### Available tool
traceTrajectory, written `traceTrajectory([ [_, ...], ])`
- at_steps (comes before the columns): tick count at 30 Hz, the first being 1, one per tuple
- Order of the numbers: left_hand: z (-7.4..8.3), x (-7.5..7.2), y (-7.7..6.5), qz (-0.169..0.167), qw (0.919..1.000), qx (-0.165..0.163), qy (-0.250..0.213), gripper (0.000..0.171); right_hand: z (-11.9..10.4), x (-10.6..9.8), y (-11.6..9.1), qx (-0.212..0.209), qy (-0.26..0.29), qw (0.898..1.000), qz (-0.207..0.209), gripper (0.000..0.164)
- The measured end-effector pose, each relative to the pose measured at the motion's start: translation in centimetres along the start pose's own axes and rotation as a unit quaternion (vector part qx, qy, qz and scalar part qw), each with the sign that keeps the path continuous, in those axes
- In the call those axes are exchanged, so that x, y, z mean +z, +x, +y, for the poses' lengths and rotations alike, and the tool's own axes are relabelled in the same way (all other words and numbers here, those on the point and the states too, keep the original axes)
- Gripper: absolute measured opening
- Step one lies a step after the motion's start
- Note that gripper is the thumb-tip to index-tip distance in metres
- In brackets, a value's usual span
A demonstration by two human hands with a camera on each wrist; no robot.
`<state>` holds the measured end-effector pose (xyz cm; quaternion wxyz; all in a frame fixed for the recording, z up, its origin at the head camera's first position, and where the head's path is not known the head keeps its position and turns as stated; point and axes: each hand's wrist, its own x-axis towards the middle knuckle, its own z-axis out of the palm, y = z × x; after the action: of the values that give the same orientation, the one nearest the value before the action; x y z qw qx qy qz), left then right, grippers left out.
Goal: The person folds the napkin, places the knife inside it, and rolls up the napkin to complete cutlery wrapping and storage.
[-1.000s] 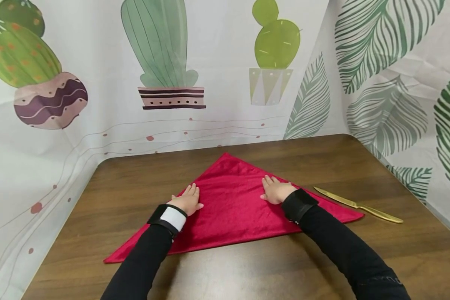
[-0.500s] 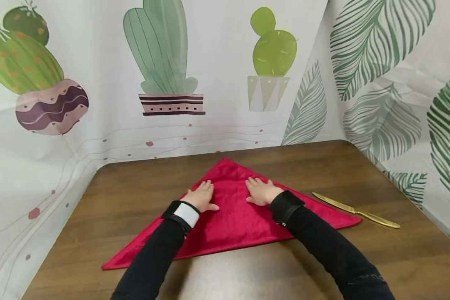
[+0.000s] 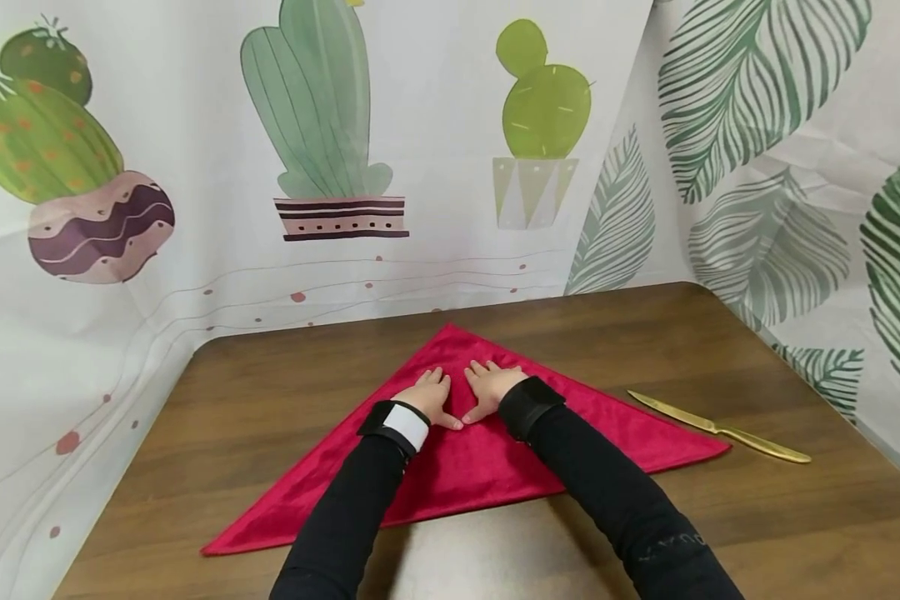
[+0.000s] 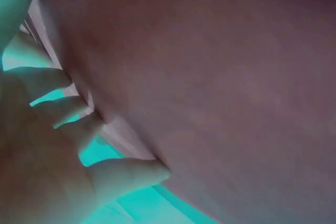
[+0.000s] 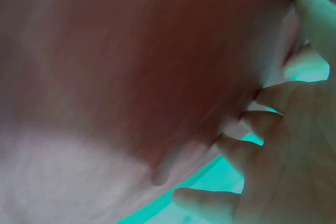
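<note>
A red cloth napkin [image 3: 495,467], folded into a triangle, lies on the table with its peak toward the back. My left hand [image 3: 425,397] rests flat on its middle, fingers straight and spread. Close beside it, my right hand [image 3: 490,388] lies on the cloth the same way, and the two thumbs nearly meet. In the left wrist view, the fingertips of the left hand [image 4: 58,150] touch the cloth [image 4: 220,87]. The right wrist view has the right hand [image 5: 283,156] with its fingertips at the cloth [image 5: 105,77], its colours washed out.
A gold table knife [image 3: 712,427] lies right of the cloth, close to its right corner. The brown wooden table [image 3: 142,500] ends at the back against a white hanging [image 3: 450,125] printed with cacti and leaves.
Both hands have slid inward over the cloth, the left to the right and the right to the left, until they lie side by side. The knife stays in place.
</note>
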<state>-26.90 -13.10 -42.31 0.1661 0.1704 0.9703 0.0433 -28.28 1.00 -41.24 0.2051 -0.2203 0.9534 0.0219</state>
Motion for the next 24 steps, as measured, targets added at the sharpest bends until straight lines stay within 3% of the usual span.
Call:
traceTrajectory([
  [3, -1.3, 0.4, 0.5, -0.004, 0.9994, -0.033, -0.009, 0.096, 1.5, -0.1, -0.6, 0.002, 0.016, 1.000, -0.001, 0.092],
  [6, -3.1, 1.1, 0.8, 0.001, 0.9989, -0.041, -0.022, 0.107, 2.9, -0.3, -1.1, 0.005, 0.035, 0.999, -0.003, 0.094],
  [10, -3.2, 0.7, -0.6, -0.002, 0.9987, -0.045, -0.023, 0.098, 4.1, 0.0, -1.7, 0.008, 0.047, 0.999, -0.003, 0.090],
  [11, -2.8, 0.3, -1.4, -0.012, 0.9983, -0.055, -0.016, 0.091, 4.3, 0.1, -1.9, 0.006, 0.047, 0.999, -0.001, 0.088],
  [15, -2.8, 0.1, -4.9, -0.008, 0.9993, -0.036, 0.004, 0.077, 5.4, 1.3, -3.4, -0.012, 0.036, 0.999, 0.008, 0.077],
  [21, -6.9, 2.3, -11.0, 0.035, 0.9990, 0.007, 0.028, 0.073, 9.0, 3.6, -8.7, -0.043, -0.002, 0.998, 0.055, 0.063],
  [24, -8.9, 3.4, -14.4, 0.079, 0.9955, 0.028, 0.044, 0.069, 10.8, 4.8, -11.8, -0.050, -0.008, 0.996, 0.073, 0.059],
])
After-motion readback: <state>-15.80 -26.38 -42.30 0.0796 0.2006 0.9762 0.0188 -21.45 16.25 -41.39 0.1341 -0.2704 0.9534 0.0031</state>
